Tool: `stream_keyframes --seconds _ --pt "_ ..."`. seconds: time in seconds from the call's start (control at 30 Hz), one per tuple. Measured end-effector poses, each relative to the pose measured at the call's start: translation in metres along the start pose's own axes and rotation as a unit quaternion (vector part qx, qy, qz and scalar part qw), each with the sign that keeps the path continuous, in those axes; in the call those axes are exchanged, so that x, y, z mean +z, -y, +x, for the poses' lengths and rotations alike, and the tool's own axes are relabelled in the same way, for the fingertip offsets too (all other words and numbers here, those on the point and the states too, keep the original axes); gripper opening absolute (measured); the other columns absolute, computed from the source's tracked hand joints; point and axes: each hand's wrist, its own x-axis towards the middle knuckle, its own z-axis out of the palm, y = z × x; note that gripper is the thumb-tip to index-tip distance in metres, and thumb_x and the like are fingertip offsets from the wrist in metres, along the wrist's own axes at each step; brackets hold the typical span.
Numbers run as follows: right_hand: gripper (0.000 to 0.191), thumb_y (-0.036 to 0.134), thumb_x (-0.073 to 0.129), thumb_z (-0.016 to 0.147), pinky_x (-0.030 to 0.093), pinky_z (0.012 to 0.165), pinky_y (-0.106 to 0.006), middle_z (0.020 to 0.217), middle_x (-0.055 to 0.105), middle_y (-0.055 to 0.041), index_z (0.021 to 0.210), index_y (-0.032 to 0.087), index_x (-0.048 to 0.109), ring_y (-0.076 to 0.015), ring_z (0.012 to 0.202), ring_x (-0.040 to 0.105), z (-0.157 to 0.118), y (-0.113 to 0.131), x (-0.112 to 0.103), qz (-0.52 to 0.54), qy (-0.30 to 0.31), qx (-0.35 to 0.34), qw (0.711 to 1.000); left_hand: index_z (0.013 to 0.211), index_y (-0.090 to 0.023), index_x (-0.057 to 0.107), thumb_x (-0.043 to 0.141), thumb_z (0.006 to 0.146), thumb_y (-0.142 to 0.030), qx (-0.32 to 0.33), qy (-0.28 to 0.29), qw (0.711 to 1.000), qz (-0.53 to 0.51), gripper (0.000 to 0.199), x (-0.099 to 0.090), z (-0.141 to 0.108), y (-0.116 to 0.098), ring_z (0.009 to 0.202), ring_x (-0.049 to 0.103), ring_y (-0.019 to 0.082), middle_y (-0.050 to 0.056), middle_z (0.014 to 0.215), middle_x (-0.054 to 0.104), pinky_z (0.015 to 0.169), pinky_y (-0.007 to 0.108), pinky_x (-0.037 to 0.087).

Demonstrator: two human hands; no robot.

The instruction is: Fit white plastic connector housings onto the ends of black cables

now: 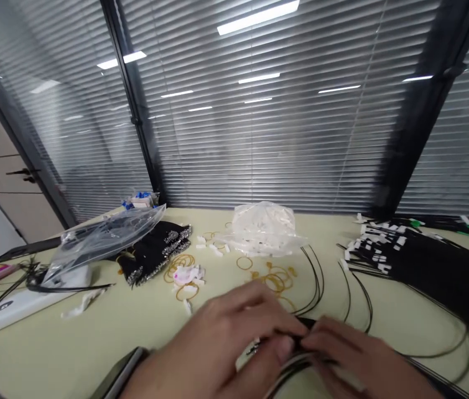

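Close to the table's near edge, my left hand (222, 343) pinches a small bunch of thin black wires (295, 366) between thumb and fingers. Facing it, my right hand (355, 354) has its bent fingertips closed on the same wires, and the two hands almost touch. Silvery ends show below my left fingers; the exact grip point is hidden. Just beyond lie yellow rubber bands (276, 280) and a few loose black wires (315, 282). To the right spreads a big bundle of black wires (434, 271) with white connectors (378, 244) at its ends.
At the back stands a white plastic bag (263, 227). Bundled wires with metal ends (151, 252) lie left, partly under a clear bag (110, 235). A white device (30, 302), scraps of white material (188, 274) and a dark phone-like object (122, 374) are also on the table (93, 354).
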Motion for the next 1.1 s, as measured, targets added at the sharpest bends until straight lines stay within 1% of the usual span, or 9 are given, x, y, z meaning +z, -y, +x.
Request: stream_keyframes --seconds 0.07,0.17,0.23,0.33,0.47,0.63,0.8,0.93,1.1 --pt "0.015 0.016 0.037 0.085 0.044 0.059 -0.018 0.075 0.054 0.0013 0.082 0.022 0.050 -0.0084 0.066 0.053 0.010 0.002 0.029 -0.027 -0.005 -0.058 0.998 0.103 -0.023 0.057 0.043 0.081 -0.035 -0.060 -0.002 0.992 0.114 0.029 0.007 0.011 0.030 0.094 0.052 0.018 0.004 0.100 0.056 0.085 0.033 0.041" --pt "0.020 0.019 0.032 0.087 0.039 0.055 -0.022 0.067 0.049 -0.0001 0.071 0.018 0.045 -0.0115 0.060 0.047 0.016 0.003 0.062 -0.090 -0.088 -0.114 0.985 0.097 -0.018 0.055 0.054 0.074 -0.031 -0.069 0.058 0.984 0.152 0.027 0.020 0.025 0.066 0.092 0.051 0.019 0.005 0.098 0.055 0.081 0.032 0.041" --pt "0.017 0.016 0.034 0.085 0.039 0.060 -0.024 0.069 0.049 -0.0002 0.070 0.017 0.042 -0.0126 0.064 0.047 0.017 0.003 0.071 -0.111 -0.088 -0.095 0.985 0.088 -0.016 0.056 0.050 0.076 -0.026 -0.090 0.090 0.973 0.191 0.017 0.027 0.029 0.076 0.085 0.052 0.018 0.006 0.093 0.057 0.075 0.030 0.041" --pt "0.014 0.008 0.033 0.081 0.038 0.065 -0.026 0.074 0.051 -0.0015 0.075 0.015 0.043 -0.0138 0.070 0.047 0.021 0.005 0.069 -0.144 -0.058 -0.074 0.985 0.084 -0.014 0.057 0.044 0.080 -0.021 -0.115 0.084 0.968 0.204 0.015 0.033 0.031 0.077 0.082 0.051 0.017 0.007 0.091 0.058 0.071 0.028 0.038" --pt "0.013 0.005 0.038 0.072 0.037 0.061 -0.026 0.077 0.051 -0.0032 0.076 0.015 0.044 -0.0152 0.071 0.046 0.023 0.005 0.058 -0.137 -0.035 -0.065 0.988 0.074 -0.014 0.054 0.047 0.078 -0.024 -0.117 0.036 0.992 0.035 0.012 0.033 0.029 0.082 0.069 0.047 0.009 0.001 0.075 0.055 0.063 0.020 0.035" --pt "0.016 0.001 0.042 0.073 0.041 0.062 -0.018 0.076 0.051 0.0012 0.077 0.017 0.045 -0.0082 0.068 0.048 0.025 0.002 0.052 0.042 0.031 0.042 0.998 0.072 -0.012 0.051 0.047 0.078 -0.031 -0.148 0.018 0.976 -0.161 0.020 0.031 0.029 0.092 0.061 0.039 0.005 -0.003 0.064 0.043 0.056 0.016 0.031" --pt "0.016 0.009 0.037 0.084 0.043 0.071 -0.017 0.082 0.052 0.0016 0.080 0.019 0.050 -0.0064 0.079 0.052 0.038 0.006 0.050 0.128 0.034 0.143 0.981 0.072 -0.011 0.047 0.049 0.077 -0.030 -0.144 0.040 0.957 -0.250 0.019 0.034 0.031 0.100 0.057 0.033 0.003 -0.005 0.059 0.038 0.053 0.016 0.027" --pt "0.017 0.023 0.036 0.087 0.043 0.065 -0.017 0.073 0.052 0.0018 0.075 0.017 0.048 -0.0064 0.069 0.051 0.045 0.013 0.047 0.160 0.031 0.216 0.963 0.068 -0.013 0.044 0.053 0.073 -0.024 -0.159 0.034 0.945 -0.285 0.015 0.033 0.032 0.105 0.055 0.035 0.003 -0.005 0.059 0.039 0.052 0.015 0.028" --pt "0.016 0.020 0.039 0.086 0.042 0.063 -0.015 0.073 0.053 0.0032 0.074 0.018 0.048 -0.0051 0.067 0.051 0.041 0.009 0.046 0.166 -0.004 0.208 0.964 0.069 -0.012 0.049 0.053 0.072 -0.023 -0.188 0.065 0.924 -0.326 0.012 0.027 0.034 0.104 0.053 0.042 0.002 -0.004 0.059 0.047 0.051 0.015 0.032"
